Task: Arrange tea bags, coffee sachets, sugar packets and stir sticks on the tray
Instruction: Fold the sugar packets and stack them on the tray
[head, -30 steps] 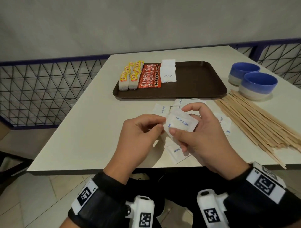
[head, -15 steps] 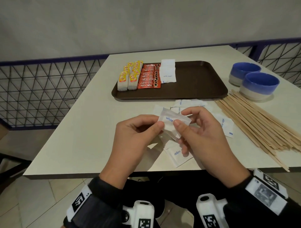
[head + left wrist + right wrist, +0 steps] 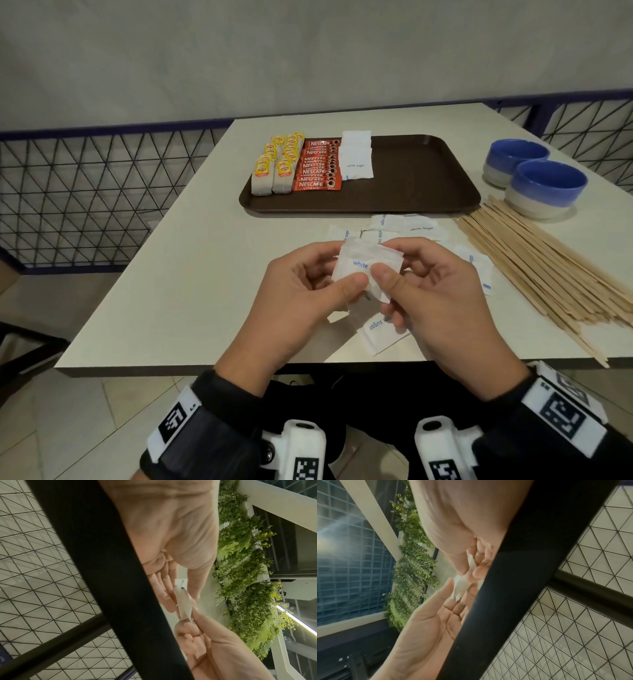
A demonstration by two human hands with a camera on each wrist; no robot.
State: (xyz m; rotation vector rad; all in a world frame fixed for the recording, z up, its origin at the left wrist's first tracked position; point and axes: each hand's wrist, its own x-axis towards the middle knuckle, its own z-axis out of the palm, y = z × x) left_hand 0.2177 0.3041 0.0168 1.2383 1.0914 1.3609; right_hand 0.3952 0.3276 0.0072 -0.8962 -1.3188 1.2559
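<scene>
Seen from my head camera, my left hand (image 3: 301, 294) and my right hand (image 3: 435, 291) met above the near edge of the white table (image 3: 191, 274), both pinching a small stack of white sugar packets (image 3: 363, 263), thumbs on top and fingers curled behind. More loose sugar packets (image 3: 407, 228) lay on the table just beyond my hands, and one lay (image 3: 376, 332) under my right hand near the table's edge. Beyond them stood the brown tray (image 3: 411, 178), carrying, from left to right, two rows of tea bags (image 3: 274, 168), a row of red coffee sachets (image 3: 318, 164) and a row of sugar packets (image 3: 356, 157); its right half was bare. A spread of wooden stir sticks (image 3: 534, 260) lay on the table to the right of my hands, with two blue bowls (image 3: 534, 174) behind them.

From my left wrist camera, my left hand (image 3: 173, 545) showed thumb and fingers closed on the held sugar packets (image 3: 183, 604), seen edge-on, with my right hand (image 3: 214, 649) gripping their lower end.

From my right wrist camera, my right hand (image 3: 462, 524) pinched the same packets (image 3: 460, 586) from above while my left hand (image 3: 426, 628) held them from below, thumb against the paper.
</scene>
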